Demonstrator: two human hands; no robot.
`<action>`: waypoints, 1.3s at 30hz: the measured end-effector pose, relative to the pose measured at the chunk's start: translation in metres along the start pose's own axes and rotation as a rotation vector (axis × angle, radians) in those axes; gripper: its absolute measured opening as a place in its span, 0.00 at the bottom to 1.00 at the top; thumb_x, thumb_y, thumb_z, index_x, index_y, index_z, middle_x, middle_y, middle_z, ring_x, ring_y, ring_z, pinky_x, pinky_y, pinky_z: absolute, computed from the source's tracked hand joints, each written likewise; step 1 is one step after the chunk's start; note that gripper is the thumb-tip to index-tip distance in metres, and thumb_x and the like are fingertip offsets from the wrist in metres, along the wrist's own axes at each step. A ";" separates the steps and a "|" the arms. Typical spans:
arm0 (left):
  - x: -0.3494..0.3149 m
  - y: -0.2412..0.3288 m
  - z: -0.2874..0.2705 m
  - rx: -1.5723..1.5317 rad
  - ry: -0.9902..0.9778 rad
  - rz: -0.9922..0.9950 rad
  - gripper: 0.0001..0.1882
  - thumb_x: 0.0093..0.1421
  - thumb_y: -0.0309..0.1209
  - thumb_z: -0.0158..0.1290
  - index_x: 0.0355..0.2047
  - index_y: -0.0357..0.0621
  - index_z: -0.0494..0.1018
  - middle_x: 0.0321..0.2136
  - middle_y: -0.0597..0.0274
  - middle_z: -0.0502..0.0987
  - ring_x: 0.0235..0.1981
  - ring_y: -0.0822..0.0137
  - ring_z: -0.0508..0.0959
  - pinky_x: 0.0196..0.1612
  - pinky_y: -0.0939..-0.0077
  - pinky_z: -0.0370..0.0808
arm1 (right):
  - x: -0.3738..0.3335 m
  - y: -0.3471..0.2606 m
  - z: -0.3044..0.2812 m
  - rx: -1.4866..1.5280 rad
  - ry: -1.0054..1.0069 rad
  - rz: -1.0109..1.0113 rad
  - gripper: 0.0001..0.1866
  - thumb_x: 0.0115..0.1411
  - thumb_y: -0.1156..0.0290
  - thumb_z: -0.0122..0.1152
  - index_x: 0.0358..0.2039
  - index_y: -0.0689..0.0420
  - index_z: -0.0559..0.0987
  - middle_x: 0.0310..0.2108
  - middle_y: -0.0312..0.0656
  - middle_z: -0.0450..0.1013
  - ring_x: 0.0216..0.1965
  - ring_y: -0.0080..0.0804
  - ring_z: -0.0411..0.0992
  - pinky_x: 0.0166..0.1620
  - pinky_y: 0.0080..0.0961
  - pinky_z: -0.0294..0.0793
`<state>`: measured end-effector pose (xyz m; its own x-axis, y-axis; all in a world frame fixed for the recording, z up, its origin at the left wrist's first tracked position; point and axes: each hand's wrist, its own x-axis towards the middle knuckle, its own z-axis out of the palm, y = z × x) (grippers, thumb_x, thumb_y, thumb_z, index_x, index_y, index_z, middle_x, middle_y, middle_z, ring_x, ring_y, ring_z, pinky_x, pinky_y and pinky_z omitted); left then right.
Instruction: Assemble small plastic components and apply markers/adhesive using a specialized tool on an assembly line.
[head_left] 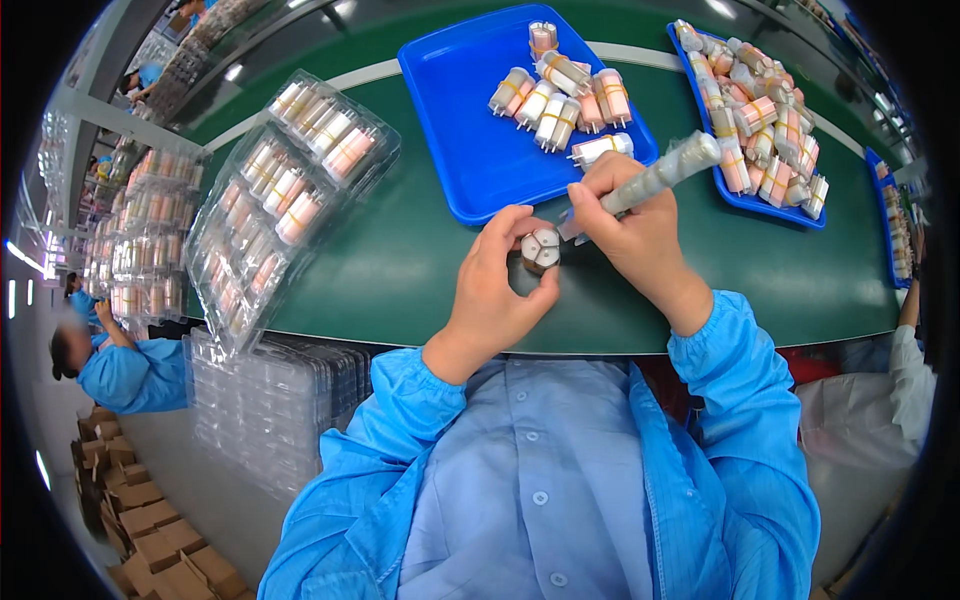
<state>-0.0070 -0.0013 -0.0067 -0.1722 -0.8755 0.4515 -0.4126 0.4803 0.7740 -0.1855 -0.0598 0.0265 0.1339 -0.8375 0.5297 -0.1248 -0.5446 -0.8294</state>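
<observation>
My left hand (488, 290) is closed round a bundle of small cylinders (541, 250), with thumb and fingers on its sides. Its pale round ends face up. In my right hand (645, 240) is a thick pen-shaped tool (668, 172), greyish and seemingly wrapped in clear film. It slants down to the left, and its lower end is beside the bundle; whether they touch I cannot tell. Beyond my hands lies a blue tray (440, 110) with several pink and white cylinder bundles (560, 105), banded in yellow and showing metal pins.
At right, a second blue tray (790, 212) is heaped with bundles. Clear plastic blister trays (270, 200) holding bundles lie at left on the green table (400, 290). Below them stands a stack of clear trays (265, 400). A person in blue (135, 370) is further left, near cardboard boxes (165, 545).
</observation>
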 end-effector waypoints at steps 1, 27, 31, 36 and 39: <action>0.000 -0.001 0.001 -0.015 -0.010 0.012 0.40 0.51 0.17 0.61 0.63 0.40 0.57 0.46 0.51 0.79 0.47 0.62 0.79 0.52 0.69 0.74 | -0.001 0.001 0.000 0.000 -0.018 0.002 0.11 0.58 0.75 0.68 0.22 0.58 0.74 0.21 0.35 0.72 0.22 0.24 0.68 0.27 0.25 0.66; -0.003 0.001 0.003 -0.021 -0.085 -0.027 0.41 0.50 0.16 0.57 0.65 0.39 0.56 0.46 0.51 0.78 0.47 0.60 0.80 0.53 0.68 0.74 | -0.005 0.003 0.003 -0.047 -0.119 -0.016 0.10 0.58 0.74 0.68 0.26 0.59 0.74 0.22 0.36 0.71 0.23 0.25 0.70 0.27 0.26 0.67; -0.003 0.002 0.003 0.037 -0.061 -0.042 0.40 0.51 0.18 0.62 0.64 0.39 0.58 0.47 0.51 0.77 0.46 0.61 0.80 0.53 0.68 0.75 | -0.005 0.000 0.003 -0.118 -0.157 0.012 0.10 0.59 0.73 0.68 0.26 0.58 0.75 0.23 0.37 0.72 0.22 0.26 0.70 0.27 0.25 0.68; -0.006 0.003 -0.005 0.037 -0.053 -0.166 0.36 0.53 0.25 0.68 0.60 0.35 0.65 0.49 0.50 0.76 0.47 0.58 0.79 0.49 0.68 0.77 | -0.005 0.008 0.003 -0.003 -0.054 -0.063 0.08 0.60 0.73 0.67 0.27 0.59 0.76 0.22 0.35 0.73 0.22 0.23 0.71 0.28 0.22 0.68; -0.006 -0.004 -0.010 -0.580 -0.009 -0.381 0.29 0.60 0.24 0.63 0.59 0.33 0.67 0.50 0.52 0.76 0.51 0.61 0.79 0.53 0.68 0.77 | 0.002 0.000 -0.002 0.111 0.095 0.124 0.09 0.61 0.73 0.67 0.26 0.59 0.76 0.22 0.34 0.73 0.24 0.19 0.70 0.28 0.20 0.68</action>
<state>0.0041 0.0025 -0.0077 -0.1190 -0.9879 0.0998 0.0981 0.0883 0.9912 -0.1872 -0.0616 0.0282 0.0298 -0.9014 0.4320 -0.0251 -0.4327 -0.9012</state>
